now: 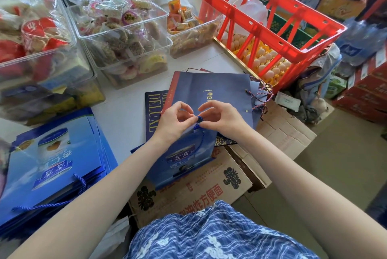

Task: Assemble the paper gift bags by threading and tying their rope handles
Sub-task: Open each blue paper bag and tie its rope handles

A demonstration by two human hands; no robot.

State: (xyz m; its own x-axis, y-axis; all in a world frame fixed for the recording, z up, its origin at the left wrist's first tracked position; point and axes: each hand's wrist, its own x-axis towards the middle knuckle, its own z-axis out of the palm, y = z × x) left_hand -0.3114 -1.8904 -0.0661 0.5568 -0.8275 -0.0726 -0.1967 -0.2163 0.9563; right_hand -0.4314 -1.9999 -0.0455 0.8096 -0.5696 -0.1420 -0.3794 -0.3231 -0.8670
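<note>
1. Two hands meet over a blue paper gift bag [184,152] that lies flat, partly on a cardboard box [211,194] at the desk [127,110] edge. The left hand [174,121] and right hand [222,118] each pinch the end of a blue rope handle [199,120] at the bag's top edge, fingers curled round it as if forming a knot.
2. Judged by its look, the rope is soft and limp, best held close to the knot; the bag is light, stiff paper that creases easily, so it is better steadied by its reinforced top edge.
3. Left of the arms sits a stack of finished blue bags [52,166] with handles fitted.
4. Beyond the hands lie dark blue bags [211,91] with twisted cords.
5. Farther back stand clear snack bins [123,34] and a red crate [270,26] over trays of eggs.
</note>
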